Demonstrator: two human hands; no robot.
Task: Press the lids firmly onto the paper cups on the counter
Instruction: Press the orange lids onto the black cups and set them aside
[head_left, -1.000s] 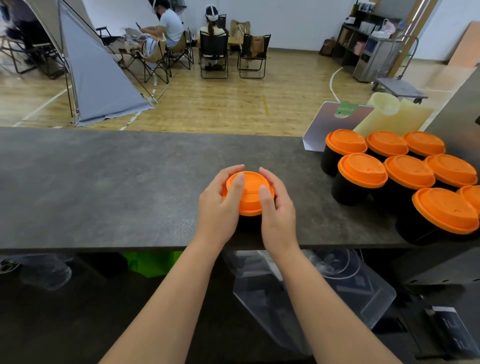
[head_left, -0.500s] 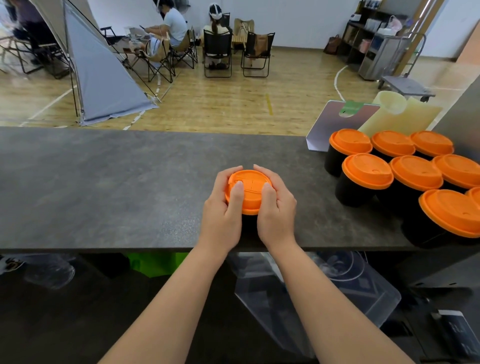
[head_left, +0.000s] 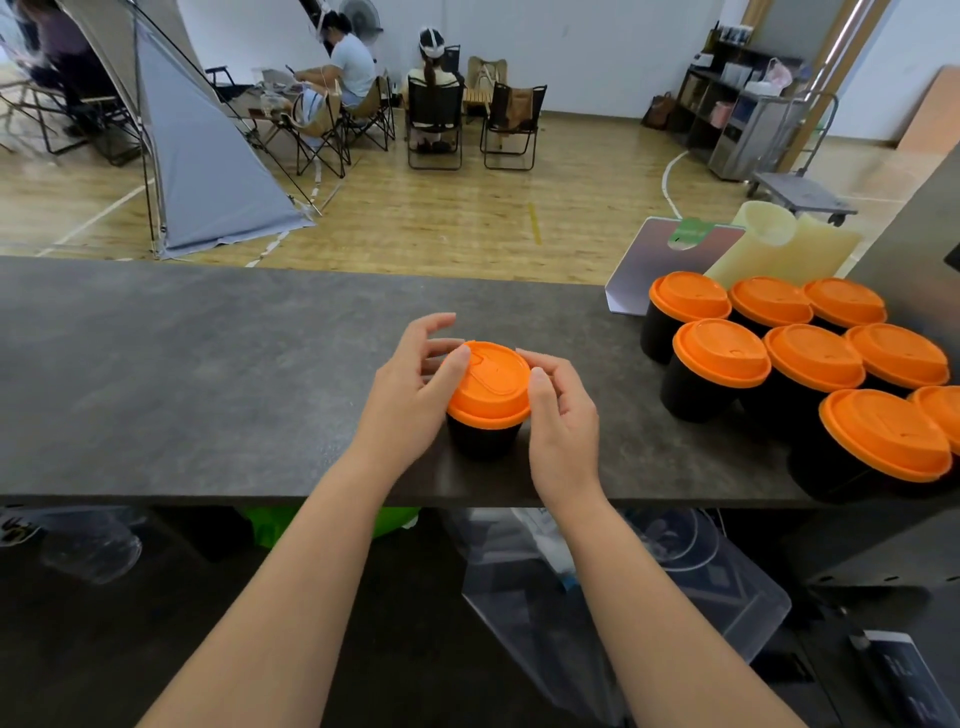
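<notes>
**Both hands on 1 cup near the front of the counter**

So the person has both hands around the orange lid (head_left: 489, 382) that sits on a black paper cup (head_left: 483, 440). The left hand (head_left: 410, 395) has its thumb pressing on the lid's left rim, while the other fingers are spread loose and fanned out behind it, not really wrapped around anything. The right hand (head_left: 563, 415) sits against the right side of the lid, thumb tip touching the rim and the fingers curled around the far side of it. So it's a light 2-handed hold on the lid's edges, the left looser than the right.

The lid looks a bit tilted toward the camera, its near edge hanging over the cup wall. The cup stands on the dark grey counter (head_left: 208, 364), close to the front edge and roughly in the middle.

Off to the right there's a cluster of lidded cups (head_left: 810, 358), same black body and orange top, packed touching each other; I count 8 in view, the farthest right one cut off by the frame. Behind them a grey board (head_left: 644, 270) leans up, and next to it a pale yellow jug (head_left: 779, 249).

Under the counter there's a clear plastic bin (head_left: 675, 587). Out on the wooden floor there's a grey tent (head_left: 208, 171) on the left and folding chairs (head_left: 436, 124) with people sitting in them.
</notes>
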